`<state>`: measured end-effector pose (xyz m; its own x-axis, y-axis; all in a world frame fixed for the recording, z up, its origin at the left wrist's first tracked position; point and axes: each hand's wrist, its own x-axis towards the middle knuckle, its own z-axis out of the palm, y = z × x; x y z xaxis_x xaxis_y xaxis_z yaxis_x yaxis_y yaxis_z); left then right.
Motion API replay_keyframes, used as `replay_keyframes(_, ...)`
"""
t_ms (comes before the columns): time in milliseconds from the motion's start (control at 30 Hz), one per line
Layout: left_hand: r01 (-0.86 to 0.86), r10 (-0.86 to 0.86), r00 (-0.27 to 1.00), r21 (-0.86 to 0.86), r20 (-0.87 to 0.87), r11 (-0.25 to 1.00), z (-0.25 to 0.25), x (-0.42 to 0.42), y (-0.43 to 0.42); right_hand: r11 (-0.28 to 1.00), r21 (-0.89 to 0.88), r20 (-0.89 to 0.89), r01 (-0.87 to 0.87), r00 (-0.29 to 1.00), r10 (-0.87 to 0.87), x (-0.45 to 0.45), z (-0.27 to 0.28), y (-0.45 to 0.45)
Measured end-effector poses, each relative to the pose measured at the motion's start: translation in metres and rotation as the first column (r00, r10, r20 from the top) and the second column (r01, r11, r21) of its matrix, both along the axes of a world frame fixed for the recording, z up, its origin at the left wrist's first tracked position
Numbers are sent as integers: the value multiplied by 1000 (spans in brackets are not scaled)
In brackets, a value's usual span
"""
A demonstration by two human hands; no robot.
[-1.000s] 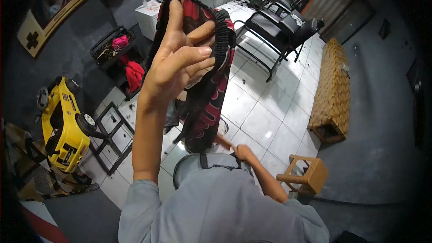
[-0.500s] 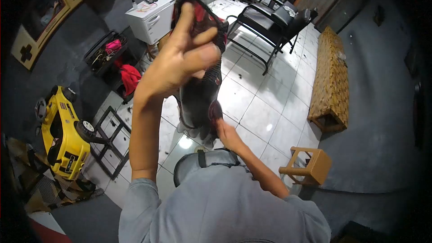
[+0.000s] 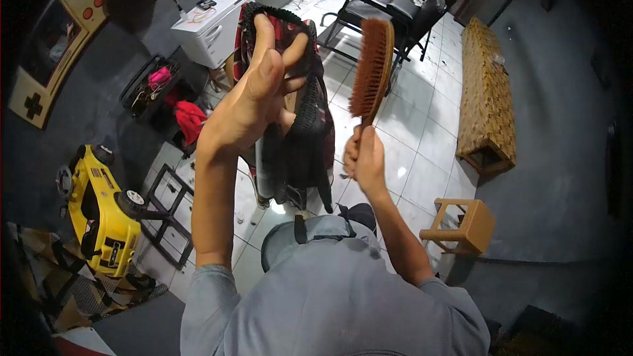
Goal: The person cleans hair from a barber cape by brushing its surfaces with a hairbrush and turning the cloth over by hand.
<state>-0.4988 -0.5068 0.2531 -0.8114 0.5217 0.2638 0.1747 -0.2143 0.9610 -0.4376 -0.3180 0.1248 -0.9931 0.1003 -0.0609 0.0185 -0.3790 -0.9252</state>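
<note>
The right hand (image 3: 366, 161) clenches an upright brown-bristled brush (image 3: 373, 69) beside a red-and-black cloth (image 3: 297, 158) hanging from the left hand (image 3: 242, 107), whose fingers (image 3: 264, 34) spread inside its elastic edge (image 3: 306, 112) and could lose it if they relax or dip.

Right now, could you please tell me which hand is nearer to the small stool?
Right: the right hand, gripping the brush, is above and left of the stool in the picture; the left hand, partly inside the elastic-edged cloth, is farther left and higher.
</note>
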Motion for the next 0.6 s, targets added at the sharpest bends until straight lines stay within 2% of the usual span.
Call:
replay_keyframes(33, 25, -26, 1000, 43, 12, 999, 1, -2, 4, 997, -22, -41, -69, 997, 68, 5, 1, -6)
replay_keyframes(67, 46, -49, 998, 83, 39, 995, 3, -4, 7, 963, 264, -172, -58, 979, 106, 6, -20, -12)
replay_keyframes(100, 22, -23, 1000, 121, 6, 992, 5, -5, 7, 899, 437, -238, -32, 960, 150, 8, -45, -18)
replay_keyframes(133, -2, 6, 1000, 158, -27, 987, 7, -5, 5, 809, 587, -303, 26, 934, 189, 10, -69, -23)
replay_keyframes(167, -25, 36, 998, 196, -56, 980, 8, -6, 3, 763, 644, -319, 57, 926, 201, 16, -82, -27)
replay_keyframes(200, 5, 18, 996, 276, -82, 961, 11, -6, -2, 680, 728, -129, -92, 955, 268, 22, -86, -22)
replay_keyframes(233, 49, 0, 992, 382, -126, 923, 13, -12, -3, 490, 838, 73, -239, 940, 334, 27, -116, -13)
replay_keyframes(267, 25, 22, 995, 477, -93, 878, 20, -7, -3, 276, 881, 282, -385, 894, 347, 32, -161, 0)
replay_keyframes(300, 1, 35, 998, 564, -53, 826, 27, 1, -1, 120, 867, 406, -483, 826, 391, 38, -210, 18)
replay_keyframes(333, -125, 138, 990, 561, 19, 818, 28, 7, 1, -42, 827, 526, -561, 744, 413, 45, -249, 38)
replay_keyframes(400, -95, 120, 993, 540, -11, 837, 25, 3, -1, -130, 806, 581, -577, 730, 360, 53, -280, 67)
replay_keyframes(433, -85, 109, 994, 525, -15, 847, 22, 3, -3, -4, 871, 476, -491, 843, 250, 53, -260, 70)
replay_keyframes(467, -69, 87, 996, 512, -10, 856, 17, 3, -2, 80, 893, 429, -443, 891, 147, 42, -283, 80)
replay_keyframes(500, -48, 62, 998, 502, -11, 864, 13, 2, 1, 164, 928, 328, -334, 942, 65, 31, -255, 82)
replay_keyframes(533, -22, 33, 999, 490, -13, 871, 9, 1, 5, 400, 882, 261, -249, 965, 25, 19, -235, 85)
replay_keyframes(567, 6, 0, 1000, 477, -13, 879, 8, 0, 10, 661, 743, 226, -106, 969, -98, 13, -164, 67)
replay_keyframes(600, 19, -19, 1000, 482, -5, 876, 8, 2, 21, 853, 516, 279, -71, 956, -89, 4, -121, 62)
